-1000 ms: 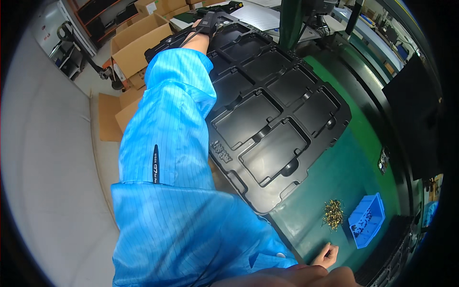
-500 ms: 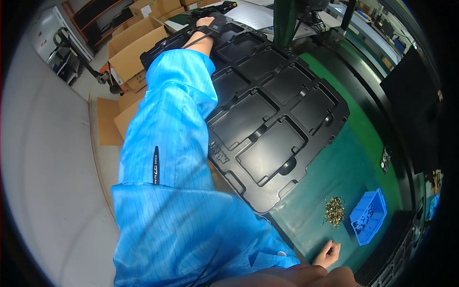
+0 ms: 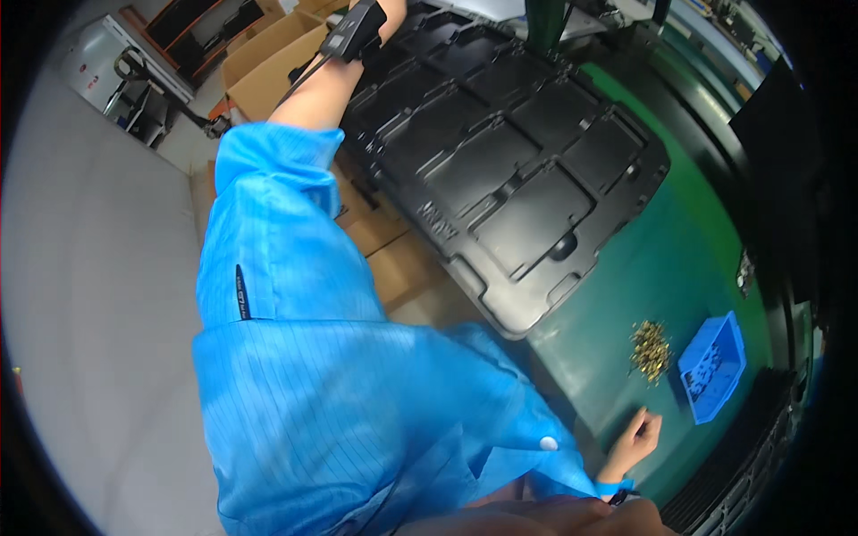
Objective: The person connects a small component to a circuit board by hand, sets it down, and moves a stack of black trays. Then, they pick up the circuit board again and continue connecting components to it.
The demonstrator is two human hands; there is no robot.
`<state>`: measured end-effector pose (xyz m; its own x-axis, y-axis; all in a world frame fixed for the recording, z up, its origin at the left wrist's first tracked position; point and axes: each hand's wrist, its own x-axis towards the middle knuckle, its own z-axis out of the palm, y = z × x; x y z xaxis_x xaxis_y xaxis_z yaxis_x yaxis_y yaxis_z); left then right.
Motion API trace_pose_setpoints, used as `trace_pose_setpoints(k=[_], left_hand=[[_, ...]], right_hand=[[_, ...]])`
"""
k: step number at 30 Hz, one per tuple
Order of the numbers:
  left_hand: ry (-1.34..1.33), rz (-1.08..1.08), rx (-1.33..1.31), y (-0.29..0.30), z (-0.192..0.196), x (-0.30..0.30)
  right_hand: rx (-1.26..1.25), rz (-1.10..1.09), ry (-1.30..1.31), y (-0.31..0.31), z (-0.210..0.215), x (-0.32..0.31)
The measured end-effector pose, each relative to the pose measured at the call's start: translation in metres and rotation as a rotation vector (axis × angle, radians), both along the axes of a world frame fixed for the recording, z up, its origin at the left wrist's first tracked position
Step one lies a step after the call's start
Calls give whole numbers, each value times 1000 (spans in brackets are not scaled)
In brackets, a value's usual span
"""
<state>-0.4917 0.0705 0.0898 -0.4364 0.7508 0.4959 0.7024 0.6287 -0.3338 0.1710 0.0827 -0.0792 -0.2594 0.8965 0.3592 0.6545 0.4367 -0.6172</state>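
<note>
My left hand reaches to the far left end of a large black moulded plastic tray with rectangular recesses. Its fingers are cut off by the upper edge of the picture, so their grip is hidden. A black device with a cable is strapped at that wrist. Down at the lower right, my right hand rests on the green table mat, fingers curled in, with nothing visible in them. Close by lie a heap of small brass-coloured parts and a blue plastic bin containing small dark pieces.
Open cardboard boxes stand beyond my left arm, and more cardboard shows beneath the tray's left edge. A green post rises behind the tray. A grey wall runs along the left. A small dark part lies at the table's right side.
The whole view has shifted, so tray, parts and bin appear higher and further right. My left forearm has swung left, with more bare wrist showing. My right hand stays curled on the mat.
</note>
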Motion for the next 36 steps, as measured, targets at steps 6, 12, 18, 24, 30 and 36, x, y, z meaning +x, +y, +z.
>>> trace_pose_setpoints(k=[6,12,18,24,30,36], left_hand=[[-119,-726,493,-91,10,227],[-19,-1025,431,-143,-41,318],[-285,-1207,450,-140,-93,407],[-404,-1328,427,-129,-130,443],[-414,-1355,365,-133,-138,446],[-503,-1391,349,-134,-132,436]], right_hand=[[9,-20,72,3,-5,29],[-500,296,746,-9,2,6],[-975,639,934,-47,45,-38],[-1155,514,1006,-63,38,1],[-1242,679,816,-66,45,-7],[-1048,552,899,-73,39,-18]])
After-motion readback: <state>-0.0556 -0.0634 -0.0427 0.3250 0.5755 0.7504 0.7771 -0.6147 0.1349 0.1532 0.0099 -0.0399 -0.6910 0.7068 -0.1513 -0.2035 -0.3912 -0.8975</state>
